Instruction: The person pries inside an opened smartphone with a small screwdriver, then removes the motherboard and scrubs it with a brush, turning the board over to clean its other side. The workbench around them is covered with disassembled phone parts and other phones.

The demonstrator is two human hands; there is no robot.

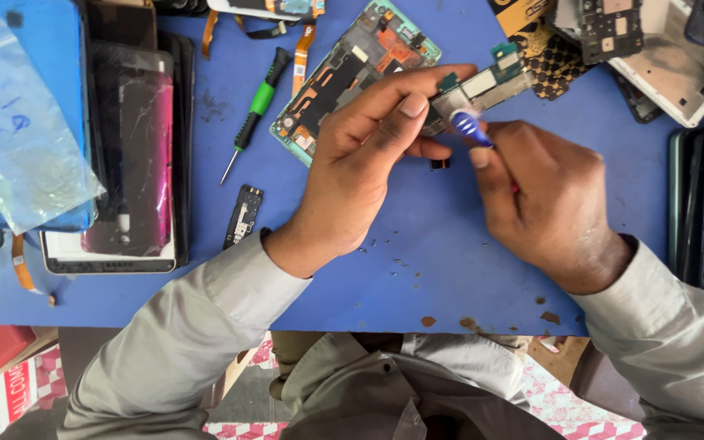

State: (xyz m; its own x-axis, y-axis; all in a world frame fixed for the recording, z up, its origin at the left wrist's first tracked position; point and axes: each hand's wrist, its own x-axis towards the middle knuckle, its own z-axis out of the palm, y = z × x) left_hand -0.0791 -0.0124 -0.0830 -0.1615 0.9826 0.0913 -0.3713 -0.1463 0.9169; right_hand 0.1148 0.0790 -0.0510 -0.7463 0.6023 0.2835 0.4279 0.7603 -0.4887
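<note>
Count on the desk (417, 269): 1 green-handled screwdriver (253, 116), 1 opened phone frame (344, 77) near the far edge, 1 small black sub-board (243, 217), 1 clear plastic bag (18, 122) at the left edge, 1 circuit board (482, 88), 1 blue pry tool (470, 129), 2 hands.

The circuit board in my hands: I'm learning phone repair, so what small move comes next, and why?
Probably ease the blue pry tool a little further along the circuit board; its tip already rests at the board's edge, and the left hand pinches the board steady.
</note>
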